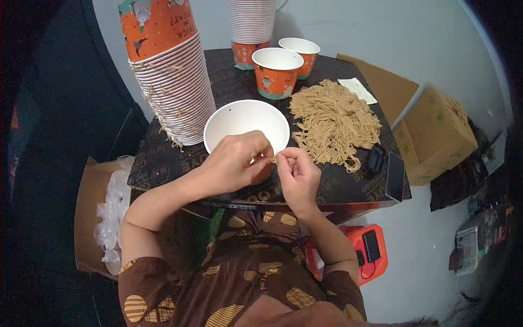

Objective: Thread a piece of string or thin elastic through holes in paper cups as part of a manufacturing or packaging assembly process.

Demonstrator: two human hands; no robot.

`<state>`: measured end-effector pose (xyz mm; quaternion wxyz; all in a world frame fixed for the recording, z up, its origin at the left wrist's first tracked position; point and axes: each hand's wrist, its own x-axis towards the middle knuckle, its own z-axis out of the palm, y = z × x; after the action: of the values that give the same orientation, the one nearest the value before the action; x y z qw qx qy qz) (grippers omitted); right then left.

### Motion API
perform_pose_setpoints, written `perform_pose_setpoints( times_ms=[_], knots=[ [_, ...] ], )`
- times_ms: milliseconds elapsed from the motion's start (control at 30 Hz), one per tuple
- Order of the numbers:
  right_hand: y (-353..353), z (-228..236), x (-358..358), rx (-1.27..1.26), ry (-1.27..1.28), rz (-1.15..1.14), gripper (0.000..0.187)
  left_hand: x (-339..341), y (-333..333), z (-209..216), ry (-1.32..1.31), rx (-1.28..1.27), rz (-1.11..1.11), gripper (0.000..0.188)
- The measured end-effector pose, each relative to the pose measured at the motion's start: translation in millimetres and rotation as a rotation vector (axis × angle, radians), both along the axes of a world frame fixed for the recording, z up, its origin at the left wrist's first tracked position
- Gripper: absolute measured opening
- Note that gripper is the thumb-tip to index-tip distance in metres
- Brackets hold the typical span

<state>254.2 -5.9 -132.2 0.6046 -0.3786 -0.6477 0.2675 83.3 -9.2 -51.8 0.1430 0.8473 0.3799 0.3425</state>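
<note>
A paper bucket (248, 117) with a white inside stands at the table's near edge, with a small dark hole near its far rim. At its near right rim my left hand (237, 163) and my right hand (298, 177) meet, fingertips nearly touching. Both are pinched closed on a short piece of tan cord (274, 159), mostly hidden by the fingers. Right of the bucket lies a loose heap of the same tan cord (338, 122). To the left rises a tall, leaning stack of nested orange paper buckets (174, 82), cord ends showing along their rims.
Two orange buckets (277, 73) and another stack (251, 27) stand at the back. A folded white cloth or paper (357, 91) and a small black object (376, 159) flank the heap. Cardboard boxes (436, 136) sit right; a carton (90, 218) of clear plastic is lower left.
</note>
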Motion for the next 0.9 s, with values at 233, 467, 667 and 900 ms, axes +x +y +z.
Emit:
perform_pose_setpoints(
  times_ms=[233, 467, 667, 900],
  knots=[
    [-2, 2, -1, 0.035, -0.004, 0.027, 0.01, 0, 2, -1, -0.035, -0.088, -0.014, 0.009],
    [-6, 9, 3, 0.277, -0.172, -0.035, 0.014, 3, 4, -1, -0.103, -0.107, 0.032, 0.008],
    [-7, 2, -1, 0.173, -0.051, -0.013, 0.01, 4, 6, 2, -0.082, -0.173, 0.05, 0.007],
    [-13, 5, 2, -0.312, 0.274, 0.268, 0.006, 2, 6, 0, -0.132, -0.155, 0.006, 0.009]
  ],
)
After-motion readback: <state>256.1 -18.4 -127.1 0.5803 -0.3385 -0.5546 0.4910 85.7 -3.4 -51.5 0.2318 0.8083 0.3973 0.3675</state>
